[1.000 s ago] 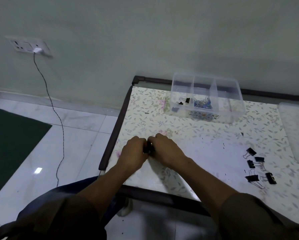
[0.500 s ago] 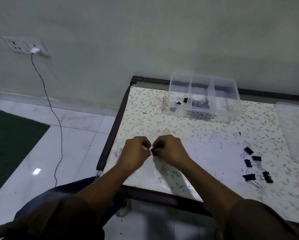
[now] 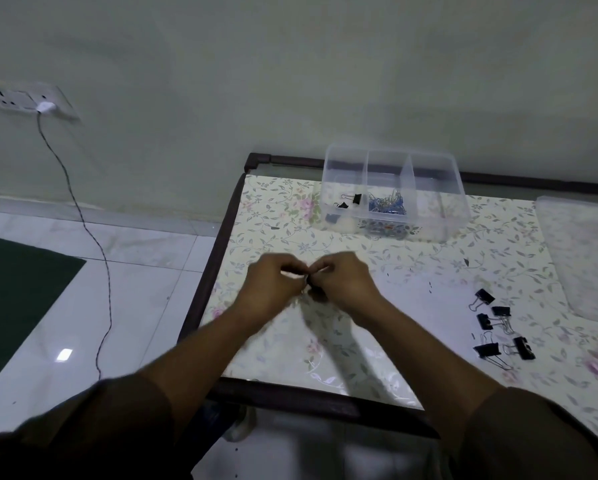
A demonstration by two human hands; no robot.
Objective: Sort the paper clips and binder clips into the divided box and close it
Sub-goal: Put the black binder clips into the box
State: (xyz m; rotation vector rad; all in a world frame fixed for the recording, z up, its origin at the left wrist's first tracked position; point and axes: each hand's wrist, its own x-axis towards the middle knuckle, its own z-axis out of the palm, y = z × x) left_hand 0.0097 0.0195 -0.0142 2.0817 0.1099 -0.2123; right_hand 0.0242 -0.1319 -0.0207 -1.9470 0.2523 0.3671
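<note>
My left hand [image 3: 273, 289] and my right hand [image 3: 346, 284] meet above the near left part of the flowered table [image 3: 412, 282]. Both pinch one small black binder clip [image 3: 312, 284] between their fingertips; most of it is hidden by fingers. A clear divided box [image 3: 393, 192] stands open at the table's far edge. Its left compartment holds a few black binder clips [image 3: 351, 201], its middle one a heap of blue paper clips [image 3: 386, 204], and its right one looks empty. Several black binder clips [image 3: 498, 327] lie loose on the table to my right.
The box's clear lid [image 3: 581, 258] lies flat at the table's right edge. A dark frame [image 3: 218, 258] borders the table. To the left a cable [image 3: 93, 237] hangs from a wall socket [image 3: 31, 100] to the tiled floor, beside a green mat [image 3: 10, 296].
My hands have lifted a little off the table and parted slightly, with the black clip now showing between the fingertips. The view has shifted a bit.
</note>
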